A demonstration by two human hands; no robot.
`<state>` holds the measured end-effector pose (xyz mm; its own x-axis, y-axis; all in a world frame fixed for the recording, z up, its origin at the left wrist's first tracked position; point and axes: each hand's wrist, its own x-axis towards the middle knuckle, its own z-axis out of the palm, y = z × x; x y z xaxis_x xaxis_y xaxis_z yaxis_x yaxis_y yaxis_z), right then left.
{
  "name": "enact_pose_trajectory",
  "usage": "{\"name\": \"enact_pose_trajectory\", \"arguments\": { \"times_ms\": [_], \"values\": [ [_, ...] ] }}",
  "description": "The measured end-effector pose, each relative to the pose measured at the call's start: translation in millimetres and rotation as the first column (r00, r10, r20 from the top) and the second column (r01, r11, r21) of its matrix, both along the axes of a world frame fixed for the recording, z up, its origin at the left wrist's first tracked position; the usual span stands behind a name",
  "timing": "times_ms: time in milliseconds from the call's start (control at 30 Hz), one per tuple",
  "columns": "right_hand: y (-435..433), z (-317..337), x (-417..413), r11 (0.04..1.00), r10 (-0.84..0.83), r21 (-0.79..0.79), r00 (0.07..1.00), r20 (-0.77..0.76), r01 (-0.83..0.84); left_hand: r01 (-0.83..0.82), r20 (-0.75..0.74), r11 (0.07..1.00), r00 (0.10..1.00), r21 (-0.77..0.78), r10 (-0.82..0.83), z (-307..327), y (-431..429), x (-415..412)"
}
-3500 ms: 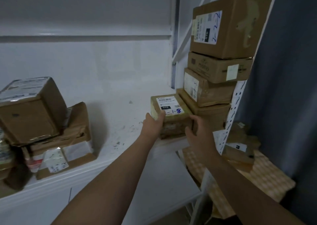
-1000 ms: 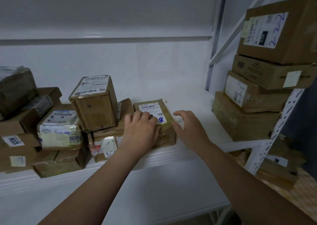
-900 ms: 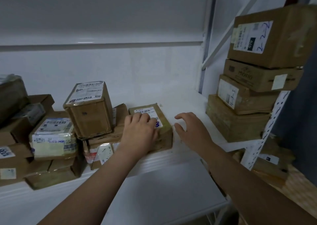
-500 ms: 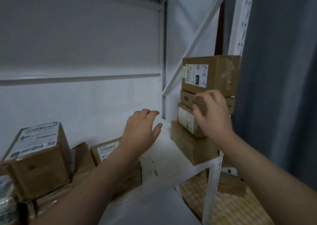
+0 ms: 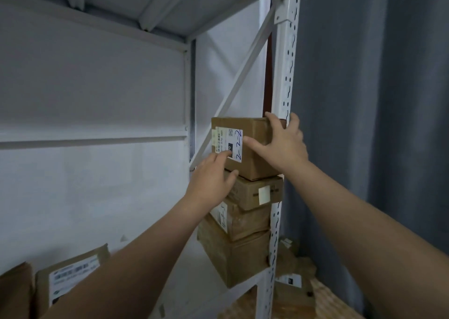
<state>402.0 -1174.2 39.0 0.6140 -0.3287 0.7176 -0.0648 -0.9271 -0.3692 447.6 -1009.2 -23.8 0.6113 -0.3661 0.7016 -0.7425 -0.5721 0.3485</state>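
Top box (image 5: 255, 166) sits right of frame centre, uppermost of a four-high stack at the right end of the white shelf (image 5: 194, 265), hard against the perforated upright (image 5: 284, 75). Right hand (image 5: 283, 143) lies on its right front corner: fingers spread and fairly straight, tips reaching the top edge, thumb stretched left across the front face. Left hand (image 5: 211, 180) is at the lower left corner: fingers extended and close together onto the label (image 5: 228, 143), thumb by the bottom edge; cannot tell whether it hooks under. Box is plain brown cardboard, sealed. The white shipping label has a barcode, a black patch and blue handwritten digits. It sits turned slightly off square to the stack. Below it: a flatter box (image 5: 252, 193) with a small pale sticker, then a box (image 5: 245, 221) with a handwritten label, then the largest box (image 5: 238, 258) on the shelf board. Lower left: another labelled box (image 5: 70, 272) on the same shelf. Lower right, beyond the upright: more cartons (image 5: 291, 282), blurred. Grey curtain (image 5: 376, 100) fills the right side.
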Motion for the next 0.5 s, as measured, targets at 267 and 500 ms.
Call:
{"name": "enact_pose_trajectory", "arguments": {
  "times_ms": [267, 500],
  "values": [
    [1.3, -2.8, 13.1, 0.994, 0.086, 0.048, 0.975, 0.207, -0.098, 0.162, -0.279, 0.972, 0.938, -0.173, -0.206, -8.3, -20.1, 19.5],
    [-1.3, -11.8, -2.1, 0.863, 0.284, 0.200, 0.773, 0.567, -0.463, 0.290, -0.263, 0.811, 0.845, -0.508, -0.466, 7.3, -16.2, 5.8]
  ]
}}
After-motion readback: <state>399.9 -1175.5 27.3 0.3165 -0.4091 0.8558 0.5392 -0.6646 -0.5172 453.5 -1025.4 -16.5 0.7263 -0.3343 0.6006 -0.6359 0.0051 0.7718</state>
